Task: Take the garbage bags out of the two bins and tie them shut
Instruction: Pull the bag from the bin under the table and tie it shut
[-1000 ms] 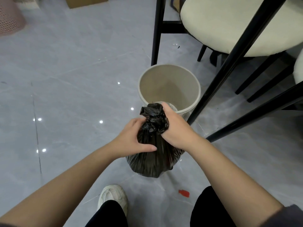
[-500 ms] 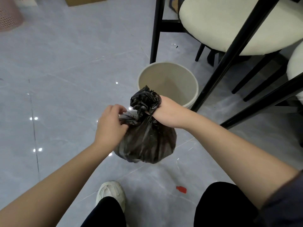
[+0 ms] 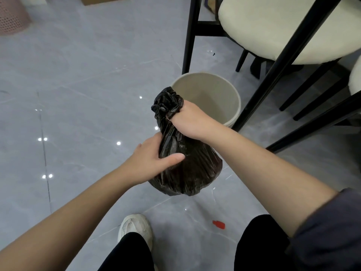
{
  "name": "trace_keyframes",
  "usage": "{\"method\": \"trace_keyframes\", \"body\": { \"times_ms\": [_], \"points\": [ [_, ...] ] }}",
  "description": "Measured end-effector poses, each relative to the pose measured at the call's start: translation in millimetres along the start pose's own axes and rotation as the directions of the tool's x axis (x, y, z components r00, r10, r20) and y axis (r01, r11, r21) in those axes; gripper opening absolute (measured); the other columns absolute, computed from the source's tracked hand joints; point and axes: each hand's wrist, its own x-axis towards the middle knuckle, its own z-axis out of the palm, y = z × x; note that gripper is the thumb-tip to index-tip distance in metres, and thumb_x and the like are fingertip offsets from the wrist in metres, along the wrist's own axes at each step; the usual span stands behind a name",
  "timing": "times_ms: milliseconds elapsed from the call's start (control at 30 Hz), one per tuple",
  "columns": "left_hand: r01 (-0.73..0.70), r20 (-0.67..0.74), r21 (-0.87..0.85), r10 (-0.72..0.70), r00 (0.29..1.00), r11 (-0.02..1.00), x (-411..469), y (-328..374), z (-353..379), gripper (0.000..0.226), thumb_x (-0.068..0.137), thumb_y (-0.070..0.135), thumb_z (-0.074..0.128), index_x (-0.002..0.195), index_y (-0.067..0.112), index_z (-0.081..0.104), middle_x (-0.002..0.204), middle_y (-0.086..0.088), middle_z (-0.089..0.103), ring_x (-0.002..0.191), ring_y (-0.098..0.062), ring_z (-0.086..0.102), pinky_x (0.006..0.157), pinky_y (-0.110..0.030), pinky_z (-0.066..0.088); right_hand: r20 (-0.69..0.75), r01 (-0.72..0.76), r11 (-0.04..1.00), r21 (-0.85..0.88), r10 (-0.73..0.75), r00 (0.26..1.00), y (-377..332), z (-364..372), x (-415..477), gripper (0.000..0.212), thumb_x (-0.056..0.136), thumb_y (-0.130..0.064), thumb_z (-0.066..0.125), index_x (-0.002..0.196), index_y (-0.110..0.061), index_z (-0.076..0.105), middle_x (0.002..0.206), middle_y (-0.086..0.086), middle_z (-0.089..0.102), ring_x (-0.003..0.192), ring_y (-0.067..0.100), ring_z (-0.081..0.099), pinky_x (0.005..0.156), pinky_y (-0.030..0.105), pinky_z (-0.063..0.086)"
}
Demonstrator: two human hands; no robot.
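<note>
The grey tiled floor (image 3: 78,85) fills most of the view. A chair (image 3: 273,26) with a cream seat and black legs stands at the far right. A beige bin (image 3: 214,94) stands on the floor just near and left of the chair legs, open, with its bare inner wall showing.

The black garbage bag (image 3: 191,169) is outside the bin, on the bin's near-left side, between the two forearms. Its neck is gathered into a bunch that overlaps the bin's rim in the view. Whether its base touches the floor cannot be told.

The right forearm enters from the near right and runs to the far left. The right grip (image 3: 190,120) is closed as a fist round the gathered neck, knuckles up, with the crumpled bag mouth standing out above the fist.

The left forearm enters from the near left. The left grip (image 3: 150,163) holds the bag's upper body below the neck: palm against the bag's left side, thumb laid across the near face, fingers passing behind the bag and hidden.

A pink perforated basket (image 3: 11,14) stands at the far left edge. A white shoe (image 3: 134,225) is on the floor at near centre. A small red scrap (image 3: 218,224) lies on the floor to the right of the shoe.
</note>
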Motion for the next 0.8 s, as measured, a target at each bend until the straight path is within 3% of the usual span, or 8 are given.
{"method": "trace_keyframes", "body": {
  "times_ms": [100, 200, 333, 400, 467, 600, 733, 800],
  "points": [
    [0.153, -0.013, -0.054, -0.154, 0.988, 0.987, 9.5, 0.8, 2.7, 0.058, 0.073, 0.043, 0.060, 0.127, 0.027, 0.043, 0.121, 0.005, 0.060, 0.113, -0.017, 0.057, 0.098, -0.039, 0.045, 0.030, -0.004, 1.000, -0.016, 0.005, 1.000, 0.3, 3.8, -1.1, 0.015, 0.093, -0.015, 0.046, 0.084, -0.011, 0.058, 0.094, 0.006, 0.065, 0.089, 0.022, 0.055, 0.071, 0.027, 0.040],
    [0.167, -0.054, 0.129, -0.161, 0.986, 0.978, 14.8, -10.2, -17.5, 0.043, 0.084, 0.020, 0.062, 0.125, 0.023, 0.051, 0.121, 0.000, 0.060, 0.112, -0.019, 0.056, 0.091, -0.028, 0.041, 0.079, 0.000, 1.000, -0.030, 0.003, 0.997, 5.8, 1.2, -3.1, 0.029, 0.090, -0.005, 0.040, 0.065, -0.020, 0.043, 0.072, -0.002, 0.052, 0.079, 0.019, 0.046, 0.060, 0.024, 0.036],
    [0.303, -0.526, 0.345, -0.085, 0.846, 0.888, 9.7, -18.8, -36.5, 0.032, 0.074, 0.028, 0.072, 0.101, 0.020, 0.056, 0.106, -0.004, 0.054, 0.101, -0.028, 0.054, 0.084, -0.040, 0.044, 0.136, 0.001, 0.994, -0.107, 0.014, 0.991, 11.1, 5.1, -2.4, 0.030, 0.090, -0.006, 0.039, 0.063, -0.020, 0.038, 0.079, 0.002, 0.055, 0.080, 0.019, 0.045, 0.063, 0.029, 0.036],
    [0.262, -0.605, 0.356, 0.007, 0.796, 0.897, 7.3, -15.9, -37.1, 0.017, 0.078, 0.022, 0.064, 0.087, 0.020, 0.050, 0.082, 0.000, 0.056, 0.083, -0.030, 0.056, 0.070, -0.038, 0.044, 0.143, -0.010, 0.995, -0.102, 0.025, 0.989, 10.3, 8.4, -0.7, 0.027, 0.089, -0.007, 0.040, 0.064, -0.018, 0.040, 0.081, 0.005, 0.057, 0.078, 0.019, 0.047, 0.064, 0.030, 0.038],
    [0.145, -0.524, 0.270, 0.019, 0.851, 0.952, 5.4, -15.2, -36.0, 0.012, 0.083, 0.026, 0.056, 0.093, 0.020, 0.052, 0.082, 0.003, 0.058, 0.085, -0.025, 0.058, 0.072, -0.034, 0.044, 0.115, -0.010, 0.998, -0.058, 0.016, 0.993, 7.4, 9.3, 1.9, 0.031, 0.088, -0.005, 0.040, 0.060, -0.020, 0.040, 0.067, -0.002, 0.053, 0.067, 0.015, 0.046, 0.054, 0.017, 0.037],
    [-0.012, -0.231, 0.384, 0.109, 0.967, 0.923, 3.3, -15.5, -23.9, 0.070, 0.073, 0.061, 0.054, 0.128, 0.019, 0.043, 0.125, 0.002, 0.049, 0.119, -0.017, 0.045, 0.098, -0.037, 0.040, 0.092, -0.005, 1.000, 0.012, 0.004, 0.996, 3.4, 11.6, 9.4, 0.034, 0.085, -0.004, 0.041, 0.054, -0.019, 0.043, 0.053, -0.004, 0.052, 0.052, 0.010, 0.048, 0.047, 0.016, 0.037],
    [0.059, -0.262, 0.413, 0.056, 0.963, 0.909, 14.9, -16.5, -22.5, 0.047, 0.066, 0.028, 0.048, 0.111, 0.015, 0.047, 0.104, -0.003, 0.055, 0.102, -0.030, 0.054, 0.086, -0.042, 0.045, 0.105, 0.026, 0.999, 0.026, -0.028, 0.994, -1.8, 12.9, 12.5, 0.035, 0.083, -0.001, 0.041, 0.054, -0.020, 0.044, 0.052, -0.003, 0.053, 0.052, 0.010, 0.049, 0.050, 0.020, 0.038],
    [0.047, -0.255, 0.362, 0.050, 0.966, 0.931, 18.6, -14.7, -28.4, 0.052, 0.060, 0.015, 0.038, 0.110, 0.012, 0.054, 0.104, -0.005, 0.058, 0.105, -0.034, 0.054, 0.089, -0.046, 0.044, 0.090, 0.037, 0.999, 0.028, -0.039, 0.995, -1.2, 10.5, 13.8, 0.034, 0.083, 0.000, 0.041, 0.056, -0.021, 0.043, 0.055, -0.005, 0.053, 0.058, 0.012, 0.049, 0.054, 0.023, 0.039]
  ]
}}
